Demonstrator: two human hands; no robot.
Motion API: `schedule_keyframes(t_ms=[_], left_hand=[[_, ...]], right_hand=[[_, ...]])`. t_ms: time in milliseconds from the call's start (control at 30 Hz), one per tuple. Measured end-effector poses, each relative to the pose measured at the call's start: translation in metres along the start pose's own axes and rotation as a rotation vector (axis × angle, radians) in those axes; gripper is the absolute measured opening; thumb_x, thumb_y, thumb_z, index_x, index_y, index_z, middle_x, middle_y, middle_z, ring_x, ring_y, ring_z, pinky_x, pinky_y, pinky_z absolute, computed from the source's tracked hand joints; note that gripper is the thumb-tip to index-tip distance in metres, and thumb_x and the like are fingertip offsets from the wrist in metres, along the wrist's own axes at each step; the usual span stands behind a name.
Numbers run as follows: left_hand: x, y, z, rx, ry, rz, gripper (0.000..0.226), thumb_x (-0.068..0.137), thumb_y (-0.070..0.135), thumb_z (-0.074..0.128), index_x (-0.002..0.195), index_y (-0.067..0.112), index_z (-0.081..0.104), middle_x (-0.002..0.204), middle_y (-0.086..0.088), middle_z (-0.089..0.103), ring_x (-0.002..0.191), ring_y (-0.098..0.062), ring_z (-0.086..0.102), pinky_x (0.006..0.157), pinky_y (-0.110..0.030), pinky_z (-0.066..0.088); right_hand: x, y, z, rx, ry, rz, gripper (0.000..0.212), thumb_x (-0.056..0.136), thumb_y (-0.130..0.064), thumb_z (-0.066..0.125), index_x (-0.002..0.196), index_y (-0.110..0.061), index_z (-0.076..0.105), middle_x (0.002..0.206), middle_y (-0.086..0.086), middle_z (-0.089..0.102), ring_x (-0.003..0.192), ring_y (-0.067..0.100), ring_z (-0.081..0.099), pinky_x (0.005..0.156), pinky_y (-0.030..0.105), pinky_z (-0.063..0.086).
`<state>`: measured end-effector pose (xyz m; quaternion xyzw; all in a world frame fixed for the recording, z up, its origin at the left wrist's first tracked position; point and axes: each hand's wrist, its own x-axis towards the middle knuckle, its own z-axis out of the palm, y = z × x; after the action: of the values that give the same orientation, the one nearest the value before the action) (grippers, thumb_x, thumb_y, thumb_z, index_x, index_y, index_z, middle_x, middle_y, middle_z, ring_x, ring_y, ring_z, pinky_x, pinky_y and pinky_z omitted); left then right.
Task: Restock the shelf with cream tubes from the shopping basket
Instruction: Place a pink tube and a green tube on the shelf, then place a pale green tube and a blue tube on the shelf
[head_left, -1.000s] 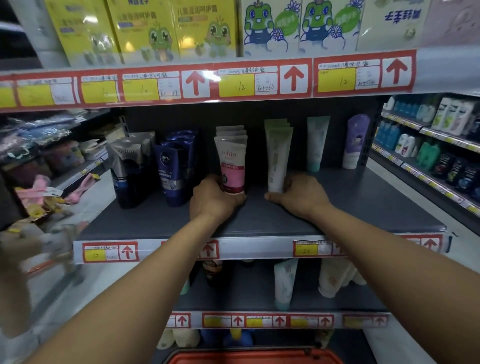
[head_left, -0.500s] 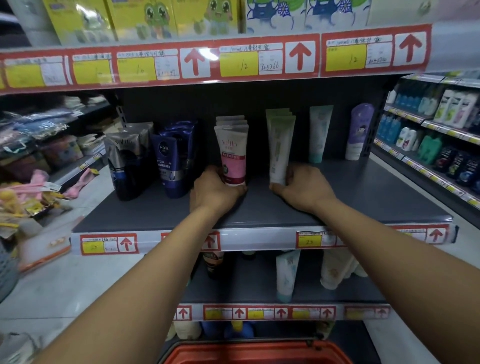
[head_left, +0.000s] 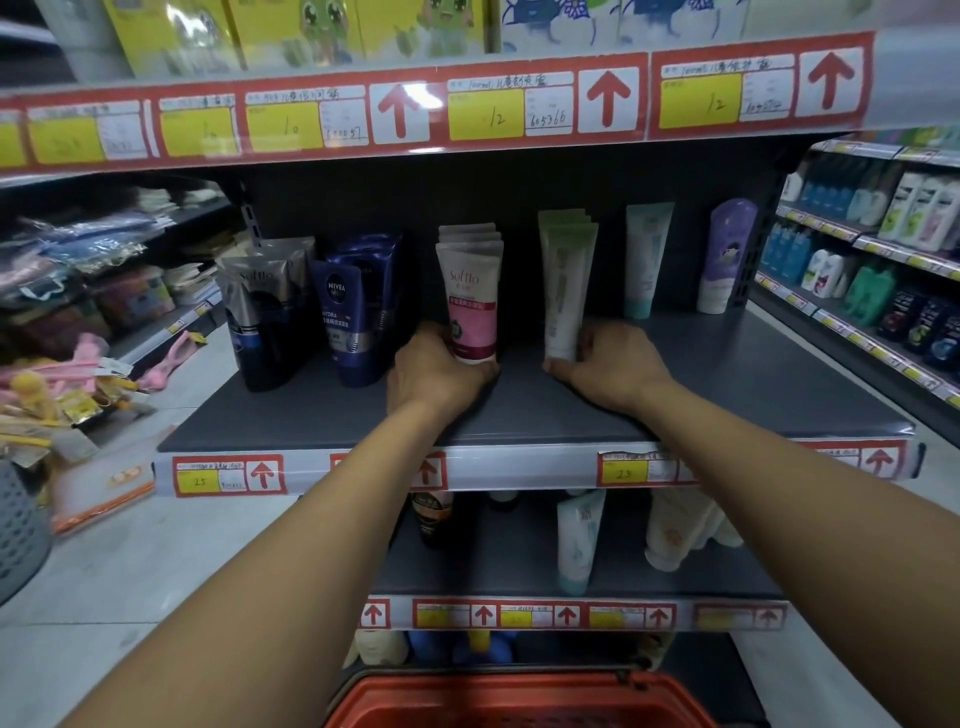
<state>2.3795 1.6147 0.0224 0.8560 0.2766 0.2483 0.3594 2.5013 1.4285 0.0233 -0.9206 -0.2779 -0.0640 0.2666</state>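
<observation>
On the dark grey shelf (head_left: 727, 384) a pink and white Softto cream tube (head_left: 471, 301) stands upright at the front of a short row. My left hand (head_left: 434, 371) grips its base. Just to the right a pale green tube (head_left: 566, 291) stands at the front of its own row, and my right hand (head_left: 610, 366) holds its lower end with the fingers curled around it. The orange shopping basket (head_left: 519, 699) sits low at the bottom of the view; its inside is hidden.
Dark Softto tubes (head_left: 260, 317) and blue Nivea tubes (head_left: 348, 322) stand at the left of the shelf. A teal tube (head_left: 644, 260) and a purple bottle (head_left: 724, 260) stand at the back right. More tubes fill the lower shelf (head_left: 576, 540). Another aisle's shelves (head_left: 883, 270) run along the right.
The camera has dipped slightly and both hands sit a little further in on the shelf. They keep holding the bases of the same two tubes.
</observation>
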Motion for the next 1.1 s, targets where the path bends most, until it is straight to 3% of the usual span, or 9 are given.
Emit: schedule_keyframes(t_ms=[100, 233, 400, 633, 767, 833, 967, 1100], left_hand=[[-0.002, 0.001, -0.001, 0.02, -0.014, -0.011, 0.071, 0.067, 0.055, 0.089, 0.127, 0.025, 0.063, 0.12, 0.001, 0.074, 0.108, -0.024, 0.071, 0.093, -0.038, 0.059], [-0.007, 0.007, -0.009, 0.014, -0.037, -0.044, 0.076, 0.07, 0.047, 0.093, 0.132, 0.018, 0.059, 0.127, -0.003, 0.071, 0.115, -0.027, 0.069, 0.095, -0.035, 0.055], [-0.021, 0.012, -0.02, -0.005, -0.048, -0.049, 0.075, 0.073, 0.035, 0.095, 0.132, 0.012, 0.056, 0.127, -0.007, 0.07, 0.118, -0.028, 0.067, 0.097, -0.033, 0.052], [-0.055, 0.018, -0.035, -0.09, 0.021, -0.02, 0.059, 0.08, 0.029, 0.089, 0.129, 0.015, 0.059, 0.106, 0.002, 0.071, 0.106, -0.022, 0.068, 0.096, -0.035, 0.053], [-0.08, 0.022, -0.046, -0.083, 0.057, 0.042, 0.03, 0.086, 0.027, 0.08, 0.109, 0.027, 0.062, 0.088, 0.018, 0.065, 0.094, -0.016, 0.067, 0.089, -0.032, 0.052], [-0.091, 0.023, -0.052, -0.078, 0.062, 0.07, 0.026, 0.085, 0.022, 0.077, 0.104, 0.031, 0.061, 0.089, 0.019, 0.066, 0.094, -0.016, 0.068, 0.09, -0.035, 0.055], [-0.113, 0.021, -0.063, -0.049, 0.057, 0.123, 0.029, 0.087, 0.015, 0.075, 0.113, 0.025, 0.066, 0.097, 0.013, 0.068, 0.097, -0.014, 0.068, 0.089, -0.035, 0.057], [-0.136, 0.016, -0.072, 0.016, 0.053, 0.187, 0.029, 0.088, 0.016, 0.072, 0.115, 0.025, 0.067, 0.103, 0.01, 0.069, 0.098, -0.014, 0.068, 0.091, -0.037, 0.058]], right_hand=[[0.0, -0.002, -0.003, -0.036, -0.031, 0.009, 0.044, 0.084, -0.062, 0.071, 0.099, -0.021, 0.063, 0.094, 0.0, 0.061, 0.087, 0.022, 0.058, 0.069, 0.027, 0.039], [-0.008, -0.009, -0.012, -0.028, -0.091, 0.029, 0.058, 0.08, -0.063, 0.074, 0.118, -0.02, 0.067, 0.112, 0.002, 0.068, 0.103, 0.024, 0.065, 0.075, 0.027, 0.042], [-0.032, -0.011, -0.029, -0.116, -0.097, 0.008, 0.034, 0.087, -0.053, 0.068, 0.08, -0.026, 0.05, 0.097, 0.0, 0.06, 0.094, 0.025, 0.063, 0.072, 0.03, 0.041], [-0.069, -0.016, -0.036, -0.035, -0.023, -0.051, 0.01, 0.089, -0.035, 0.058, 0.094, -0.027, 0.054, 0.103, 0.005, 0.061, 0.099, 0.034, 0.063, 0.073, 0.032, 0.04], [-0.097, -0.018, -0.036, 0.009, 0.036, -0.035, 0.035, 0.086, -0.032, 0.054, 0.115, -0.018, 0.066, 0.116, 0.01, 0.065, 0.105, 0.036, 0.063, 0.079, 0.035, 0.047], [-0.112, -0.021, -0.038, 0.018, 0.1, -0.03, 0.038, 0.086, -0.029, 0.054, 0.121, -0.017, 0.066, 0.121, 0.008, 0.064, 0.108, 0.035, 0.063, 0.084, 0.039, 0.051], [-0.135, -0.026, -0.041, 0.033, 0.21, -0.013, 0.043, 0.089, -0.025, 0.056, 0.13, -0.017, 0.064, 0.131, 0.004, 0.063, 0.114, 0.033, 0.063, 0.091, 0.043, 0.054], [-0.157, -0.031, -0.041, 0.06, 0.288, -0.034, 0.039, 0.09, -0.023, 0.057, 0.128, -0.017, 0.065, 0.127, 0.001, 0.064, 0.112, 0.027, 0.063, 0.091, 0.04, 0.053]])
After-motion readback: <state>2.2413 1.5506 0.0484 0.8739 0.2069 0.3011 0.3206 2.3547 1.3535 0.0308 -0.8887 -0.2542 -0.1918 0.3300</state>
